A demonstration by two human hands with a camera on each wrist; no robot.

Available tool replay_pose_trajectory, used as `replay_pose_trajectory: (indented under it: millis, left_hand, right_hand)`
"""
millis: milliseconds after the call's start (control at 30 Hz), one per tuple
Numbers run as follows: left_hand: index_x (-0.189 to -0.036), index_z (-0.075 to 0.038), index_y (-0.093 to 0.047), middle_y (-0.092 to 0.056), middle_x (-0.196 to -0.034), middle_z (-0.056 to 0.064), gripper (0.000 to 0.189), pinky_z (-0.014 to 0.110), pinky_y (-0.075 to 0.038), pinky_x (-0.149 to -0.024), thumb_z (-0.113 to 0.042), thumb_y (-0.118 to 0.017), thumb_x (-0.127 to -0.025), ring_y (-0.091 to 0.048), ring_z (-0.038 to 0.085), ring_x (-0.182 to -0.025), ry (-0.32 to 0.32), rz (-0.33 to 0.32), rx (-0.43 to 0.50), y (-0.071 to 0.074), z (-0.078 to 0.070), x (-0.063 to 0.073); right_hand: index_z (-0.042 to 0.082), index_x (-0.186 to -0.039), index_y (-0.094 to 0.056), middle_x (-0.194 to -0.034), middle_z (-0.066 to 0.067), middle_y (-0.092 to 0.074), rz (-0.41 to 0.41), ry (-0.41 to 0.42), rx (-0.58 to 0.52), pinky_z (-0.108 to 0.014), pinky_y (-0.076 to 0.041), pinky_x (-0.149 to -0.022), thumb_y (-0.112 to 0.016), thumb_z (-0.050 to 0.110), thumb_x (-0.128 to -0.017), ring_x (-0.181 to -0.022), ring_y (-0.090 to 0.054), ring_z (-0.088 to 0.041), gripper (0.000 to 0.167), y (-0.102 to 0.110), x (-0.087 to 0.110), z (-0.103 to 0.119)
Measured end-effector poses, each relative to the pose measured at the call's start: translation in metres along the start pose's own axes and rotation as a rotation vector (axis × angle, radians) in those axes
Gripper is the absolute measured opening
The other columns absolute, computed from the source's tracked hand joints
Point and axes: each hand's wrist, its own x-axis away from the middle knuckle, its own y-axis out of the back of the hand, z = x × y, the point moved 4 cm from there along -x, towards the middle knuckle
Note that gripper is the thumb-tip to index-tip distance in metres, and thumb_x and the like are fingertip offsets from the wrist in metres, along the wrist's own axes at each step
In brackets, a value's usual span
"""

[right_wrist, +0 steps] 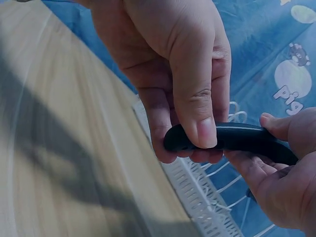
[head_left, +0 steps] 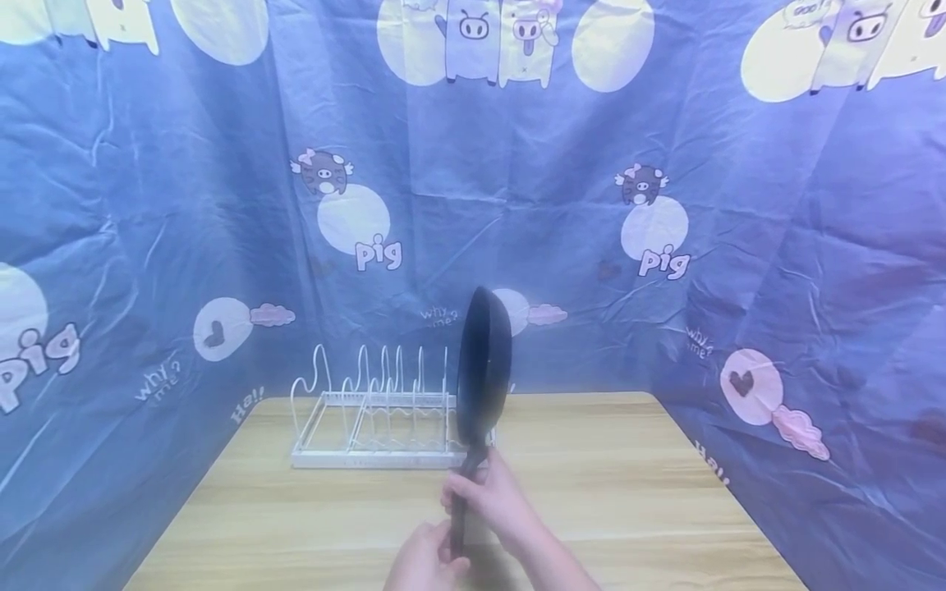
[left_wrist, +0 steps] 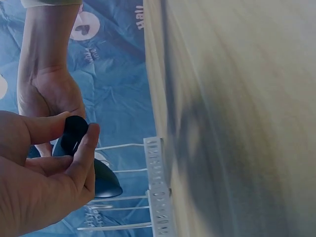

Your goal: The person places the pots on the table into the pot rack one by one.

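A black frying pan [head_left: 484,361] is held up on edge, its handle pointing down toward me. My left hand [head_left: 424,562] pinches the tail end of the handle [right_wrist: 242,136] between thumb and fingers. Higher up, close to the pan's body, my right hand [head_left: 502,501] grips the same handle. Behind the pan on the table stands a white wire rack [head_left: 380,462] with several upright loops; the pan hides part of its right end. The left wrist view shows part of the pan's dark rounded body beyond my left fingers.
The light wood-grain table [head_left: 613,476] runs back to a blue cloth [head_left: 510,222] printed with pigs, which hangs behind it and along both sides. Shadows of the hands and pan fall across the tabletop.
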Motion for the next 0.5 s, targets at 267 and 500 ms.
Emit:
replay_pose_trajectory:
  millis: [267, 500]
  left_hand:
    - [-0.128, 0.005, -0.070, -0.066, -0.101, 0.012, 0.040, 0.061, -0.061, -0.078, -0.010, -0.080, -0.092, -0.068, 0.028, -0.089, 0.059, 0.034, 0.071, -0.001, 0.011, -0.003]
    - [-0.131, 0.011, -0.067, -0.069, -0.105, 0.020, 0.045, 0.069, -0.061, -0.082, -0.007, -0.080, -0.092, -0.072, 0.038, -0.093, 0.093, 0.056, 0.110, 0.000, 0.018, -0.007]
  right_hand:
    - [-0.002, -0.139, -0.044, -0.089, -0.005, -0.074, 0.041, -0.009, -0.020, -0.040, -0.068, -0.085, -0.076, 0.012, -0.096, -0.081, -0.074, -0.018, 0.055, -0.002, -0.012, -0.015]
    - [-0.002, -0.136, -0.050, -0.089, -0.003, -0.073, 0.081, -0.009, -0.017, -0.038, -0.067, -0.086, -0.073, 0.013, -0.099, -0.081, -0.074, -0.016, 0.046, -0.002, -0.022, -0.030]
